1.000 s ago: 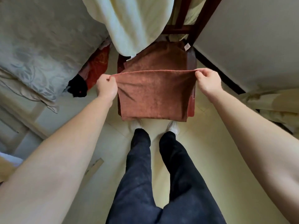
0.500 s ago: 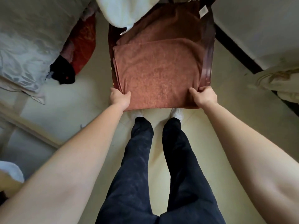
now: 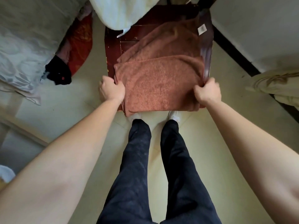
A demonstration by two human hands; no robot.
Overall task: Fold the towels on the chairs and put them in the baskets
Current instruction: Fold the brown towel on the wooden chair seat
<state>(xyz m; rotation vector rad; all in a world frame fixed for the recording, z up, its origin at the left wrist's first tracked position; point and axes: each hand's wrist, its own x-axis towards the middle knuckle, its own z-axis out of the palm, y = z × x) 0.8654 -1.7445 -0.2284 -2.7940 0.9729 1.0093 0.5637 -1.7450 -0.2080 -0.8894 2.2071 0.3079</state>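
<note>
Soft, even, fairly bright light; faint shadows. Sheen on the right rail of the chair (image 3: 206,46). Wide-angle bending stretches the edges; detail slightly soft.

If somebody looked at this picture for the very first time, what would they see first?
Most likely the rust-brown towel, lying half folded on the dark red chair seat in the middle. The left hand and the right hand grip its side edges, one on each side. A pale cream cloth hangs at the top, over the seat's far end.
</note>
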